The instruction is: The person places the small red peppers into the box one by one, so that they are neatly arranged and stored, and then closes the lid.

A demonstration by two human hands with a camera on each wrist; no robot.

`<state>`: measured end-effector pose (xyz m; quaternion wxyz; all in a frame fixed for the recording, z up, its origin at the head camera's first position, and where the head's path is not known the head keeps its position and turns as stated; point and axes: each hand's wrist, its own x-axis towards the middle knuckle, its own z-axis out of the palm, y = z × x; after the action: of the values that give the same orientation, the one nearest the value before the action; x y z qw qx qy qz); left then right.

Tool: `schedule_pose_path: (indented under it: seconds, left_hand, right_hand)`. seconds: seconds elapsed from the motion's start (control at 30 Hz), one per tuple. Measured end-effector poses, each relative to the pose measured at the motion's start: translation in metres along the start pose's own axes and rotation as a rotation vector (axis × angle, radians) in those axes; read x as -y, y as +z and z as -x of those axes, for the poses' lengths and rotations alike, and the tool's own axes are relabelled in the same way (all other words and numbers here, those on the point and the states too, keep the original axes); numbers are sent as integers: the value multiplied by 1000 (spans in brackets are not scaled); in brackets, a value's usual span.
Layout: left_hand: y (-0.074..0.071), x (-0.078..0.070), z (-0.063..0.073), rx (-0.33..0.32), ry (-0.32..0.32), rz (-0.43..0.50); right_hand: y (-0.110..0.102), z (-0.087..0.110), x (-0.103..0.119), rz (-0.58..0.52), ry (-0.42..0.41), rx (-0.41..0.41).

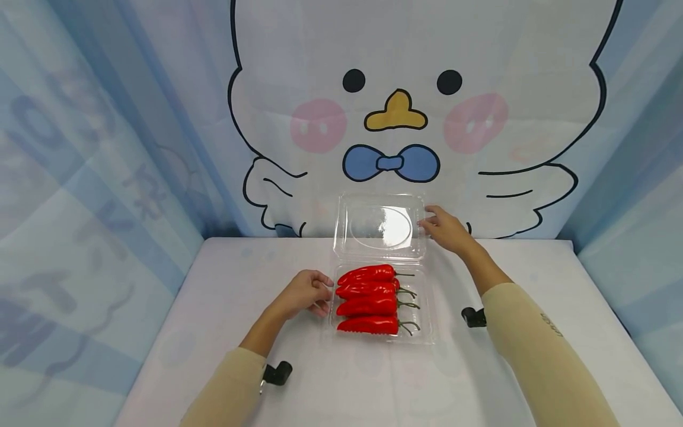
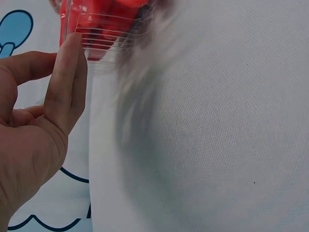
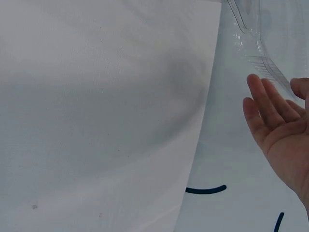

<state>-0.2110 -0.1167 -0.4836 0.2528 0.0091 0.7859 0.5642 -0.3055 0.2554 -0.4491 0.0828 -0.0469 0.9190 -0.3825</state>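
Note:
Several long red chili peppers [image 1: 368, 305] with green stems lie side by side in the base of a clear plastic clamshell box [image 1: 425, 332]. Its see-through lid [image 1: 368, 228] stands raised and tilted back behind the base. My right hand [image 1: 448, 230] is at the lid's right edge, pinching it between thumb and finger while the other fingers [image 3: 263, 101] stay loosely bent. At the base's left side is my left hand [image 1: 303, 293], its fairly straight fingers [image 2: 70, 82] touching the ribbed plastic wall. Peppers show red through that wall in the left wrist view.
The box stands on a white-covered table [image 1: 256, 261], close to its back edge. Behind rises a pale blue curtain [image 1: 395, 35] printed with a cartoon bird. More curtain hangs at both sides. A black wrist camera [image 1: 277, 373] sits by the left sleeve, another [image 1: 473, 317] by the right.

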Motion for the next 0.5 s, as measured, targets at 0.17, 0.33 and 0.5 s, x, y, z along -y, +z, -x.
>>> schedule_pose_path:
  seconds: [0.17, 0.33, 0.5]
  left_hand:
    - [-2, 1, -2, 7, -4, 0]
    - [-4, 1, -5, 15, -4, 6]
    - [-6, 0, -9, 25, -2, 9]
  right_hand:
    - [0, -1, -1, -28, -9, 1]
    - [-3, 0, 3, -46, -23, -6]
    - [-7, 1, 7, -40, -56, -30]
